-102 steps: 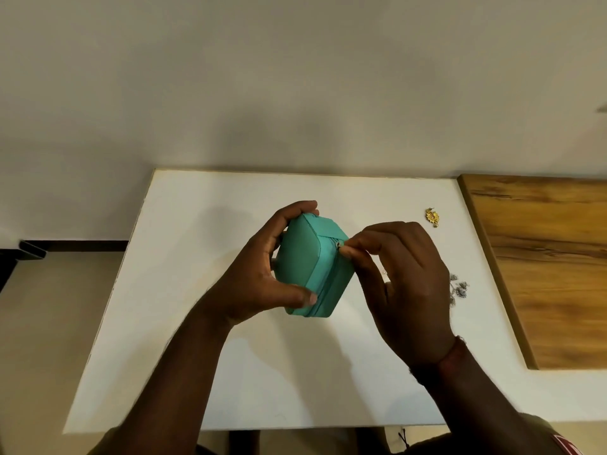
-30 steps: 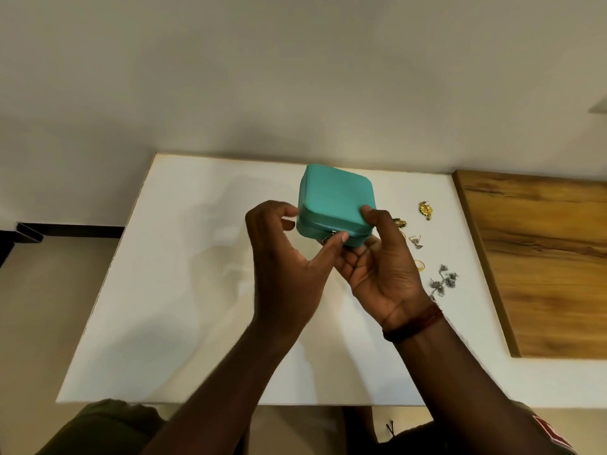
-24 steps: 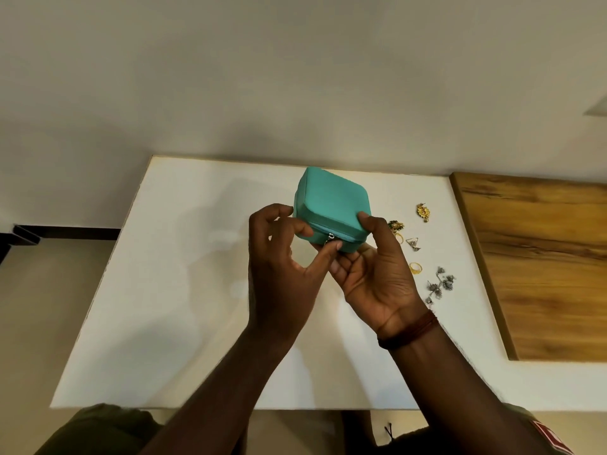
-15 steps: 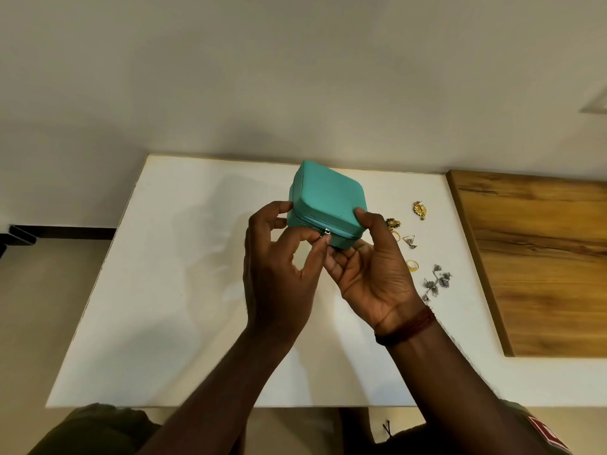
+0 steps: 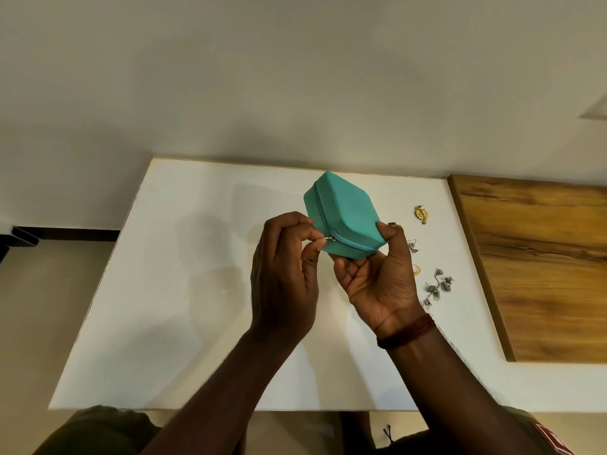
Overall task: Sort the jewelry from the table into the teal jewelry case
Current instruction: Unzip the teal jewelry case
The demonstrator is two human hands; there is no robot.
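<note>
Two grips going: right hand (image 5: pixel 377 280) cups the teal jewelry case (image 5: pixel 345 218) from underneath, up off the bench (image 5: pixel 197 290), and left hand (image 5: pixel 282 277) pinches the zipper pull (image 5: pixel 330 238). Case looks light and fairly stiff, so I'd brace the body and tug only the pull.

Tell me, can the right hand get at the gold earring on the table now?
Probably not yet: the right hand holds the teal case. Nothing covers the gold earring, which lies beside that hand.
</note>
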